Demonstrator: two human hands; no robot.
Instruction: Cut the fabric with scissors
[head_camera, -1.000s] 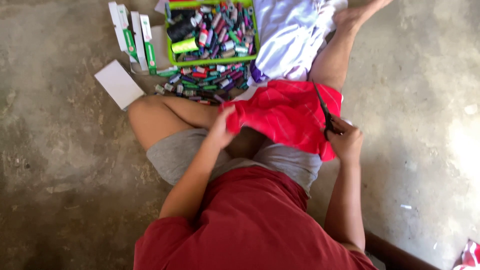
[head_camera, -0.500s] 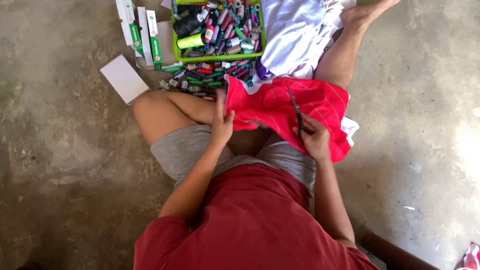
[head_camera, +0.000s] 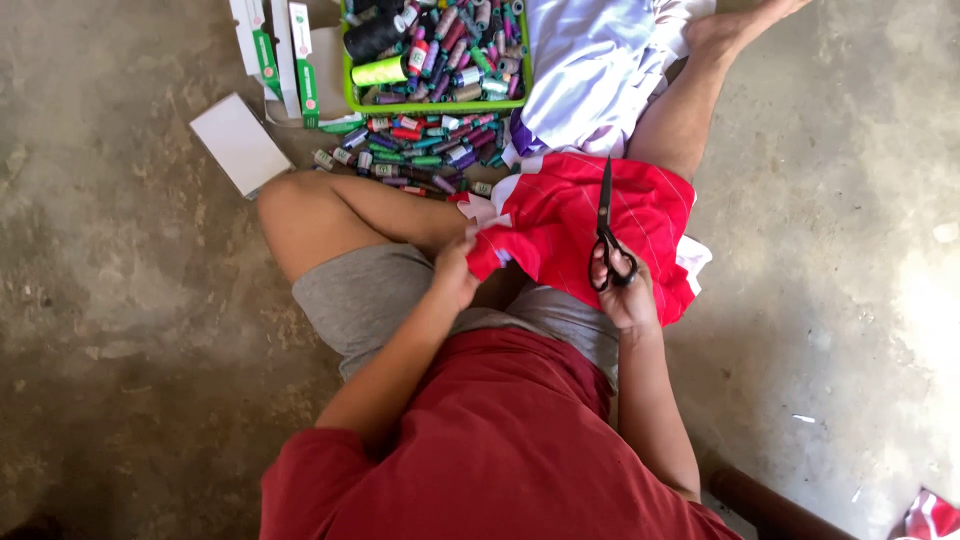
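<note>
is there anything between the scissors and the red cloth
Nothing visible. The right hand holds the black scissors directly over the red cloth on the lap, blades closed and pointing away, while the left hand grips the cloth's near edge.

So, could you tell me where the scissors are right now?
The scissors are in the right hand, blades closed, lying on the red cloth over the lap.
</note>
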